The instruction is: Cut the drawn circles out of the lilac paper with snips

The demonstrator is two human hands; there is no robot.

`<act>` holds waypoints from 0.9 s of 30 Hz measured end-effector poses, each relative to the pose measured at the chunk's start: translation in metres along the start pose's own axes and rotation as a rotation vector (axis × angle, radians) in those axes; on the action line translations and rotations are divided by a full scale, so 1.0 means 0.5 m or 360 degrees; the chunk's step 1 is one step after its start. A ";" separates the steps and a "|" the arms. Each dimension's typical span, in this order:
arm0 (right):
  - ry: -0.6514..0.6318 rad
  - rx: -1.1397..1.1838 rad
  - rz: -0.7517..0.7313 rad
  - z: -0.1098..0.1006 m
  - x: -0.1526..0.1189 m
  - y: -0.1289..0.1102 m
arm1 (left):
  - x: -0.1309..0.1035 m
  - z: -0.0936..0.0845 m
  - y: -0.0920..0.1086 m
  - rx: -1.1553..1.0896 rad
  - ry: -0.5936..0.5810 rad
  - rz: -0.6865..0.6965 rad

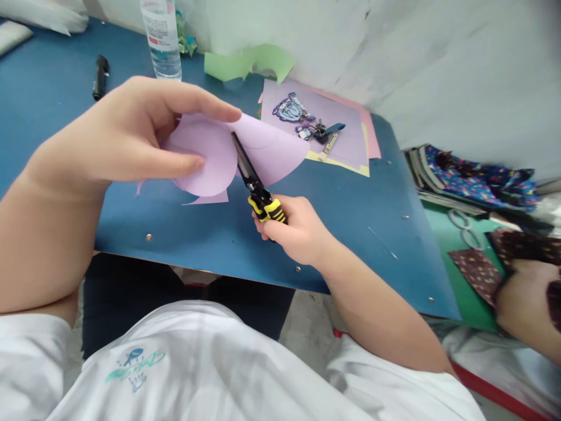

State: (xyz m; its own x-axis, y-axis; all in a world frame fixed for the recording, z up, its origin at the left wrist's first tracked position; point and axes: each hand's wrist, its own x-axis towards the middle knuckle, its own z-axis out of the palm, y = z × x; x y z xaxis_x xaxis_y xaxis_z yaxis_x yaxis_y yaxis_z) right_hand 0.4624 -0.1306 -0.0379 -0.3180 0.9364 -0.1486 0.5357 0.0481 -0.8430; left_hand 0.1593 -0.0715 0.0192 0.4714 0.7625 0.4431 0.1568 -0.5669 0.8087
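Observation:
Between the thumb and fingers of my left hand point(127, 131) is a sheet of light purple paper point(274, 149), curled and held above the table. A rounded part of it faces me, with a strip hanging below. My right hand point(298, 228) grips black-and-yellow scissors point(265, 204), their blades pointing up and left. The blades lie at the paper, along the edge of the rounded part, and their tips reach near my left index finger. A faint curved line shows on the paper right of the blades.
On the blue table point(210, 240) stand a water bottle point(162, 44) and, beyond my left hand, a black marker point(100, 76). Green paper point(249, 61) rests by the wall. Stacked coloured sheets point(350, 126) carry keychains point(322, 131). Another person's arm point(526, 298) is at right, near glasses point(465, 228).

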 end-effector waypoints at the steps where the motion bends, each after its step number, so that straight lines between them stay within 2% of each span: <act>1: 0.0016 0.0014 0.0004 0.000 0.001 0.001 | 0.001 0.005 0.001 -0.0041 -0.0052 0.0005; 2: 0.0035 0.0027 0.0007 0.000 0.002 0.002 | 0.002 0.009 0.001 -0.0077 -0.0062 0.0016; 5: 0.0080 0.0055 0.0011 -0.001 0.004 0.005 | 0.005 0.019 -0.006 -0.0119 0.0078 0.0099; 11: 0.0072 0.0078 0.0014 0.000 0.005 0.008 | 0.011 0.026 -0.032 0.0009 0.0242 0.0258; 18: 0.0045 0.0080 0.0024 0.000 0.006 0.010 | 0.011 0.033 -0.010 -0.0113 0.0221 0.0015; 27: 0.0013 0.0075 0.0009 -0.001 0.009 0.013 | 0.005 0.023 -0.006 -0.0210 0.0080 -0.0104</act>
State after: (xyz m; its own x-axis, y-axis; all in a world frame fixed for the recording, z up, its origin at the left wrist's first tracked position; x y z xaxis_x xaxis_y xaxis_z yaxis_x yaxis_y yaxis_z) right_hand 0.4649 -0.1259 -0.0434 -0.3087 0.9394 -0.1492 0.5001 0.0269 -0.8656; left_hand 0.1703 -0.0716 0.0136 0.4197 0.8128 0.4040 0.0684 -0.4722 0.8788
